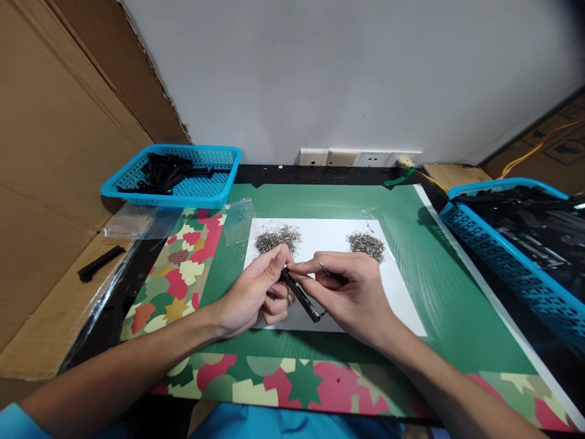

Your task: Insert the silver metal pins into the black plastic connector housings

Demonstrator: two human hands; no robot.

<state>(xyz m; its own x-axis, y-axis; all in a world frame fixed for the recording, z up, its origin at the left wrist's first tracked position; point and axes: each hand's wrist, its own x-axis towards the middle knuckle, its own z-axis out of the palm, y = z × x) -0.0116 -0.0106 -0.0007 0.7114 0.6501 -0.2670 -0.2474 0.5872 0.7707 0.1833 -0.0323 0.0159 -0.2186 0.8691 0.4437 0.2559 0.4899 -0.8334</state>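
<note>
My left hand is closed around the upper end of a slim black plastic part, which slants down to the right over a white sheet. My right hand meets it at the part's top, thumb and forefinger pinched on something small I cannot make out, with a thin metal piece showing near the knuckles. Two heaps of small metal springs lie on the sheet: one heap just beyond my left hand, the other heap beyond my right.
A blue basket with black parts stands at the back left. A larger blue basket of black parts fills the right edge. A loose black part lies on cardboard at left. The green mat covers the table; wall sockets behind.
</note>
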